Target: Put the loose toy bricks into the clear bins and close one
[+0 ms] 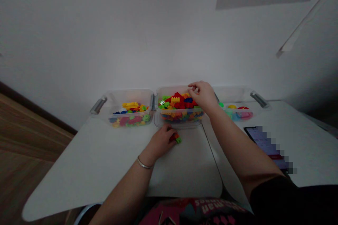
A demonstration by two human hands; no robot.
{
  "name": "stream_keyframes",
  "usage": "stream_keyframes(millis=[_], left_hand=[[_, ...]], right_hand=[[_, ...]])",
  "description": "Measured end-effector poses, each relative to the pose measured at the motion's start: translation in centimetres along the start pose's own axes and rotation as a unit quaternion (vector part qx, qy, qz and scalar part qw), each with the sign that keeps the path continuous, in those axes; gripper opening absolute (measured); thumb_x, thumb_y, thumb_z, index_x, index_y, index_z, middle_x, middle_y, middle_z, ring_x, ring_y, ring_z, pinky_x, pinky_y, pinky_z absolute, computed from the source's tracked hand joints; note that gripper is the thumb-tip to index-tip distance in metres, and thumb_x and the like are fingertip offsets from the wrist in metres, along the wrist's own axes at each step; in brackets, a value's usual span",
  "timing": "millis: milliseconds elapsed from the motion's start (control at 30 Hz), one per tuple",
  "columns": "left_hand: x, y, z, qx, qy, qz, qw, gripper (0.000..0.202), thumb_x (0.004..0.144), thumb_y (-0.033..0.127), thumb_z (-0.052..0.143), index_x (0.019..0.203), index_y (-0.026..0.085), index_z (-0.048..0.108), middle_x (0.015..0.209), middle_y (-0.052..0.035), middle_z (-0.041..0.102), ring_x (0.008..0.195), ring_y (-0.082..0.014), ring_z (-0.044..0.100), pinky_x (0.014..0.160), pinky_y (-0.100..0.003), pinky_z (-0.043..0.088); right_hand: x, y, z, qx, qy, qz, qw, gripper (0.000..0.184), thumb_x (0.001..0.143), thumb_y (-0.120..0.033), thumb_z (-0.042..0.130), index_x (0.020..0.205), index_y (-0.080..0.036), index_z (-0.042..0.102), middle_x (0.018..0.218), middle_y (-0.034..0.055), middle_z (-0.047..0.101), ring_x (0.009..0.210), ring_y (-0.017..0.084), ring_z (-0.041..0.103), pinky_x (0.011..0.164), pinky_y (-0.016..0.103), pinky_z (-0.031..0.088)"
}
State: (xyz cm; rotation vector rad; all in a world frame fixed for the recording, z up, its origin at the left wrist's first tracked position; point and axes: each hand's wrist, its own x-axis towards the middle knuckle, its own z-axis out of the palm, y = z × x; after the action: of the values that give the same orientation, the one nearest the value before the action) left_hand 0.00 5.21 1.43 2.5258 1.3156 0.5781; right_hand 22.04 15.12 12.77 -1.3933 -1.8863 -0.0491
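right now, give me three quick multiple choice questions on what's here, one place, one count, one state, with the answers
1. Where is the right hand?
A above the middle clear bin
B resting on the phone
C gripping a bin handle

2. How many clear plastic bins stand in the row?
A two
B three
C four

3. What is the left hand doing?
A lying open and empty
B reaching into a bin
C closed over red and green plastic bricks on the white table

1 A, the hand hangs over that bin's bricks.
2 B, three bins stand side by side.
3 C, the hand curls around the bricks.
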Motion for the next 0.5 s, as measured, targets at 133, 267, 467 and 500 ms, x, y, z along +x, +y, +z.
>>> stream_keyframes(millis=[133,267,467,500], left_hand=[[-0.2,-0.3,0.1,0.002,0.006,0.001,1.0,0.033,0.076,0.022,0.071,0.108,0.018,0.063,0.112,-0.0102,0.053,0.098,-0.0217,0.058,0.088,-0.038,0.053],[-0.3,-0.7,0.1,-0.005,0.007,0.008,1.0,0.037,0.078,0.021,0.069,0.114,0.021,0.061,0.111,-0.0087,0.053,0.097,-0.0208,0.057,0.088,-0.038,0.053],[-0.1,-0.6,-0.1,-0.014,-0.023,-0.012,1.0,0.04,0.078,0.02,0.068,0.117,0.018,0.06,0.107,-0.009,0.054,0.096,-0.0214,0.059,0.088,-0.038,0.052],[0.0,-0.7,0.0,-0.014,-0.028,-0.012,0.999,0.04,0.078,0.02,0.068,0.117,0.018,0.06,0.107,-0.0093,0.054,0.097,-0.0218,0.059,0.088,-0.038,0.052]], right_hand=[[-3.2,-1.5,-1.2,0.053,0.072,-0.051,0.995,0.017,0.087,-0.024,0.054,0.093,-0.02,0.069,0.089,0.0072,0.068,0.087,0.022,0.06,0.088,0.038,0.045],[-8.5,-3.1,-0.7,0.088,-0.025,-0.079,0.993,0.014,0.088,-0.027,0.054,0.092,-0.022,0.067,0.089,0.0058,0.068,0.089,0.021,0.061,0.085,0.036,0.047],[-14.8,-3.8,1.9,0.01,-0.191,-0.074,0.979,0.02,0.085,-0.032,0.062,0.102,-0.022,0.065,0.098,0.0085,0.066,0.094,0.025,0.061,0.082,0.037,0.049],[-15.3,-3.8,2.3,0.0,-0.212,-0.069,0.975,0.024,0.084,-0.034,0.064,0.105,-0.022,0.065,0.1,0.0088,0.066,0.095,0.026,0.061,0.082,0.038,0.049]])
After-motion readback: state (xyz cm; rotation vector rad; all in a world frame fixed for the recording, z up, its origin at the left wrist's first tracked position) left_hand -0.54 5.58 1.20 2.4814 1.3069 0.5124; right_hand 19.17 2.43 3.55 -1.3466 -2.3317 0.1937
